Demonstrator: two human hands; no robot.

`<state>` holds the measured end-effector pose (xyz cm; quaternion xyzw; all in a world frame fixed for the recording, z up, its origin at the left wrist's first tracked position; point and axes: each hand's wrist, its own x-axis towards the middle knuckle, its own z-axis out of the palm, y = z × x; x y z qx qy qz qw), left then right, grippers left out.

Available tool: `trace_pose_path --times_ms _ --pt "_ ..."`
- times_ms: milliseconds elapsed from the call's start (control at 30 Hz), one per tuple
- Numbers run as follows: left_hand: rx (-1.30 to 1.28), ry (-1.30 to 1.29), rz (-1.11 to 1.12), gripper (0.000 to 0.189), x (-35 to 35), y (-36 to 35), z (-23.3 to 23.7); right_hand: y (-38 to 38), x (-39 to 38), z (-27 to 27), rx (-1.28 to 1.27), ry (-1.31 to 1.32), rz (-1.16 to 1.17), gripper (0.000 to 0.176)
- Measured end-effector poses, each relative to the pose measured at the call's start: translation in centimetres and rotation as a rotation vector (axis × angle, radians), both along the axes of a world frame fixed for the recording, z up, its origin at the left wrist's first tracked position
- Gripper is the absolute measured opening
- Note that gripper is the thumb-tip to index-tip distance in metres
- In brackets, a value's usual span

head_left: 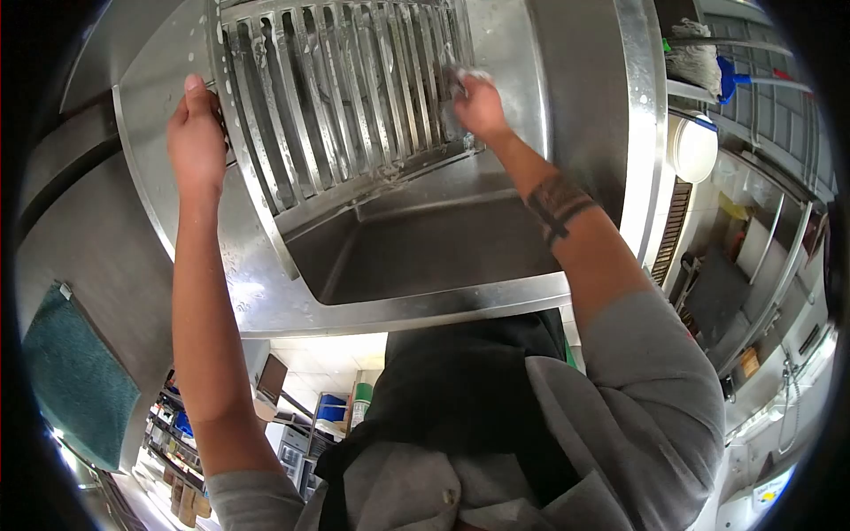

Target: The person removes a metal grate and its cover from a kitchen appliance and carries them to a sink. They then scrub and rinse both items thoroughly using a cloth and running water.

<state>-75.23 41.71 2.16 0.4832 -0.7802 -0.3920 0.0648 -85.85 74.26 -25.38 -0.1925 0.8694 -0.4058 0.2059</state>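
A slatted metal hood filter (332,115), wet and streaked with white suds, lies tilted over a stainless steel sink (425,243). My left hand (197,142) is closed round the filter's left edge, its thumb up along the frame. Over at the filter's right side, my right hand (481,106) is closed on a small, dark, foamy scouring pad (457,78) and holds it against the slats. The pad is mostly hidden by the fingers and some blur.
The sink's steel front rim (425,310) runs just before my apron (469,380). A green cloth (71,372) hangs at the left. A mop head (693,62) and a white round container (695,149) are at the right, near a metal rack (779,265).
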Motion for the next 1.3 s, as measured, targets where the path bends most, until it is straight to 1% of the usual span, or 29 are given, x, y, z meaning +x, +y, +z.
trace_pose_path --times_ms 33,100,133,200,233,300,333,400,433,500,567,633,667,733,800,833,900,933,967,1000,1033,1067,1100,1133,1167,1200,1267,1300 --pt "0.005 -0.001 0.005 0.055 0.1 0.0 -0.1 1.0 1.1 0.5 0.148 0.130 0.022 0.030" --pt "0.024 0.035 0.012 0.055 0.1 0.1 -0.1 3.0 5.7 -2.4 0.295 0.196 -0.088 0.028" --pt "0.028 0.040 0.017 0.055 0.0 0.2 -0.1 3.5 6.2 -1.6 0.299 0.202 -0.084 0.028" --pt "0.025 0.040 0.043 0.055 -0.1 0.5 0.1 4.4 7.2 0.2 0.364 -0.020 0.075 0.028" --pt "0.026 0.044 0.039 0.055 -0.2 0.5 0.1 4.6 8.0 0.8 0.365 -0.017 0.071 0.028" --pt "0.051 0.029 0.043 0.053 0.0 0.1 0.1 4.2 9.6 0.8 0.189 0.208 0.000 0.024" --pt "0.052 0.023 0.040 0.053 0.1 0.0 0.0 4.1 9.8 0.4 0.190 0.202 -0.002 0.024" --pt "0.028 0.032 0.049 0.051 0.1 0.0 -0.3 4.1 9.8 0.1 0.069 0.151 0.003 0.026" --pt "0.035 0.033 0.045 0.051 0.0 0.1 -0.3 4.0 8.9 -0.2 0.075 0.152 -0.001 0.026" --pt "0.063 0.048 0.064 0.050 0.0 0.2 -0.1 3.3 6.8 -0.7 0.155 -0.062 -0.141 0.022" --pt "0.059 0.044 0.066 0.051 -0.1 0.3 0.1 2.6 5.8 -0.5 0.113 -0.090 -0.177 0.022" --pt "0.044 0.030 0.069 0.050 0.0 0.4 0.1 1.9 6.1 -0.7 0.033 -0.134 -0.268 0.024" --pt "0.043 0.026 0.067 0.050 -0.1 0.5 0.2 1.7 6.2 -1.4 0.033 -0.138 -0.270 0.024" --pt "0.055 0.033 0.105 0.051 -0.2 0.6 0.2 0.7 5.6 -4.1 -0.085 0.048 -0.324 0.028" --pt "0.041 0.036 0.097 0.051 -0.1 0.4 -0.2 -3.4 0.6 -5.2 -0.152 0.236 -0.331 0.028" --pt "0.027 0.043 0.086 0.052 0.0 0.3 -0.3 -5.8 -2.6 -4.4 -0.187 0.164 -0.377 0.027" --pt "0.013 0.075 0.060 0.052 0.3 -0.3 -0.9 -9.9 -8.8 -4.1 -0.182 0.301 -0.358 0.026" --pt "0.005 0.108 0.032 0.053 0.3 -0.4 -1.0 -10.8 -10.2 -4.7 -0.188 0.299 -0.358 0.026" --pt "0.000 0.106 0.029 0.053 0.1 -0.1 -0.7 -11.6 -11.3 -5.0 -0.240 0.240 -0.406 0.018" --pt "-0.031 0.048 0.041 0.053 -0.1 0.6 -0.2 -11.9 -11.7 -5.2 -0.288 0.180 -0.454 0.018" --pt "-0.057 -0.006 0.055 0.053 -0.3 1.0 0.4 -10.5 -9.6 -5.5 -0.177 0.196 -0.353 0.019" --pt "-0.054 0.007 0.052 0.053 -0.3 1.1 0.5 -8.0 -6.2 -5.8 -0.067 0.221 -0.251 0.026" --pt "-0.040 0.004 0.059 0.053 -0.3 1.1 0.4 -4.8 -2.8 -5.1 0.004 -0.039 -0.143 0.034" --pt "-0.027 -0.001 0.069 0.053 -0.4 1.0 0.4 -2.4 2.3 -7.2 -0.024 0.178 -0.160 0.035" --pt "-0.021 0.007 0.075 0.053 -0.4 0.9 0.5 0.5 5.3 -5.3 0.028 0.053 0.002 0.037" --pt "0.013 0.006 0.070 0.052 -0.3 0.7 0.5 1.4 6.2 -4.3 0.035 0.054 0.004 0.037" --pt "0.040 0.014 0.073 0.052 -0.5 0.8 0.5 1.8 6.2 -3.7 0.157 -0.161 0.049 0.043" --pt "0.037 0.019 0.090 0.052 -0.6 1.1 0.5 -0.1 4.6 -4.2 0.111 -0.031 -0.031 0.040"
